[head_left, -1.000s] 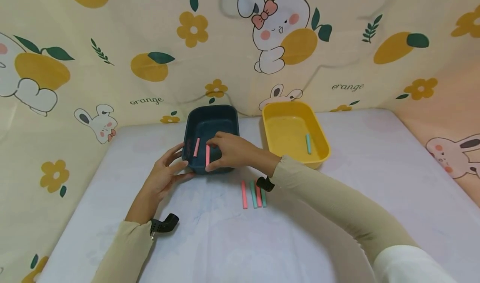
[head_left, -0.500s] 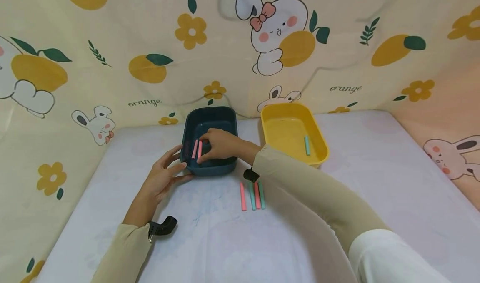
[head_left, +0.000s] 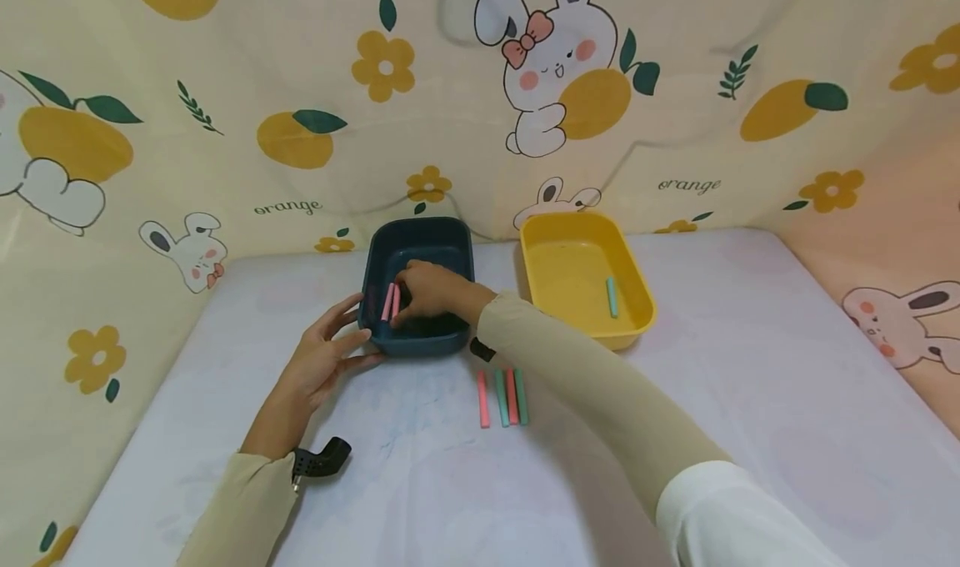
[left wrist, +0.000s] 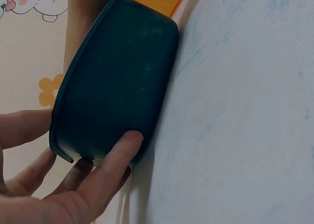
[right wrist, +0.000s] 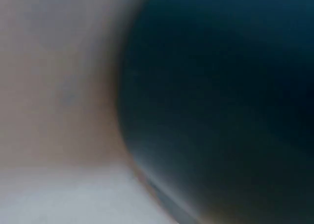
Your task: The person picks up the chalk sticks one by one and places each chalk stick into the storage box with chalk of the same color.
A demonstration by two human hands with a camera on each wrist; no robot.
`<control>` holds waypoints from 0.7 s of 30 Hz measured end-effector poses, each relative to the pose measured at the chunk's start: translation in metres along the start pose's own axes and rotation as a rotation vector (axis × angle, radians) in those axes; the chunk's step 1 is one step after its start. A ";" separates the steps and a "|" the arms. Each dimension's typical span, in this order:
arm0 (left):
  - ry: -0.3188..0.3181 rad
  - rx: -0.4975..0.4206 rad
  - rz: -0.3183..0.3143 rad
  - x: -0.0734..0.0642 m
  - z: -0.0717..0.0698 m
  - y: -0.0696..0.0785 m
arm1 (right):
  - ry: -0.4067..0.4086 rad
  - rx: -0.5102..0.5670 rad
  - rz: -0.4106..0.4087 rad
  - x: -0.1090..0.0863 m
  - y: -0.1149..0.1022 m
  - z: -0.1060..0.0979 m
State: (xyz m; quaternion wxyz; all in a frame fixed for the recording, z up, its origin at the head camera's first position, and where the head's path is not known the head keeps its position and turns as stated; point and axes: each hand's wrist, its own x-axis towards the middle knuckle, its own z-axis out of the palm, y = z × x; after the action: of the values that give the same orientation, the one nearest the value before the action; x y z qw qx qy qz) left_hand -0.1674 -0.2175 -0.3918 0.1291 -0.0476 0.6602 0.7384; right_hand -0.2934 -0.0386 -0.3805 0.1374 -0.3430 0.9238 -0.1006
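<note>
My left hand [head_left: 322, 354] holds the near left corner of the dark blue tub [head_left: 422, 346]; in the left wrist view its fingertips [left wrist: 131, 139] lie against the tub's outer wall [left wrist: 117, 67]. Inside that tub, my right hand [head_left: 431, 290] pinches a pink chalk stick [head_left: 396, 300] by its two ends, low over the bottom. Another pink chalk [head_left: 387, 302] lies close beside it on the left. The right wrist view is filled by a blurred dark blue surface [right wrist: 221, 106], with the hand itself out of sight.
A yellow tub [head_left: 566, 279] stands to the right with one teal chalk [head_left: 612, 297] inside. In front of the tubs, pink chalk [head_left: 483, 400] and green chalk [head_left: 521, 398] lie in a loose row on the white tabletop [head_left: 420, 500]. A patterned cloth [head_left: 450, 92] rises behind.
My right hand has moved left and down into the dark blue tub, bringing its pink chalk beside the other one. The left hand keeps its place at the tub's corner.
</note>
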 end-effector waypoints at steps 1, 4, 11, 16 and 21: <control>-0.001 -0.003 -0.001 0.000 0.000 0.000 | 0.005 0.010 0.003 0.002 0.001 0.000; 0.006 -0.001 0.001 0.000 0.000 0.001 | 0.029 0.057 0.005 0.007 0.002 0.001; 0.008 0.003 -0.011 0.000 0.000 0.001 | 0.060 0.104 0.019 0.014 0.006 0.004; 0.000 -0.005 0.011 0.001 0.000 -0.002 | 0.070 0.117 0.066 0.013 0.006 0.006; -0.002 -0.005 0.015 0.002 0.000 -0.003 | 0.052 0.080 0.067 0.015 0.007 0.010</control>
State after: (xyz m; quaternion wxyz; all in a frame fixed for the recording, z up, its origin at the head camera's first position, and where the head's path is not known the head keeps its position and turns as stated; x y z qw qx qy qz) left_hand -0.1680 -0.2168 -0.3955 0.1240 -0.0420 0.6584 0.7412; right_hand -0.3056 -0.0442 -0.3952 0.1301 -0.3036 0.9332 -0.1415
